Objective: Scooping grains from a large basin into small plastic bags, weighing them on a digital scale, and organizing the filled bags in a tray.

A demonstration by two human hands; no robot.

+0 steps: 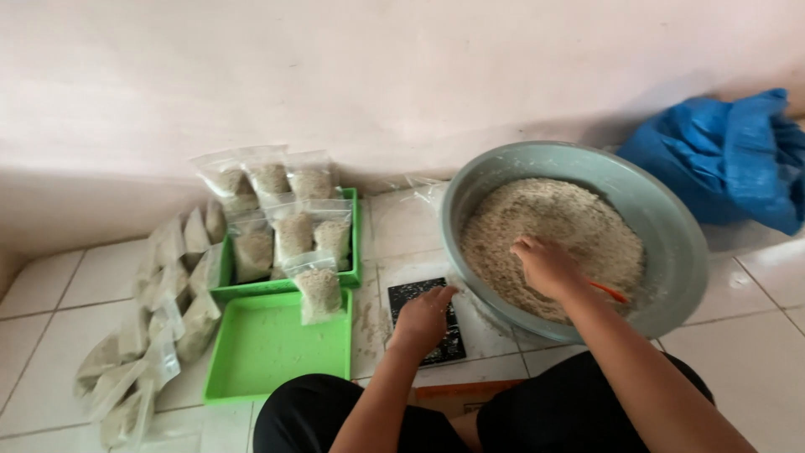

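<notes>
My right hand (545,267) is down in a large grey basin (671,226) full of pale grainy meal (545,214), closed around an orange-handled scoop (609,291) whose handle sticks out to the right. My left hand (422,319) rests with curled fingers on a small black flat scale (411,294) on the tiled floor, just left of the basin. Nothing can be seen held in the left hand.
Two green trays (268,344) lie left of the scale; the far one holds several filled clear bags (293,231). More filled bags (159,319) are piled on the floor at the left. A blue plastic sack (721,155) lies against the wall at the right.
</notes>
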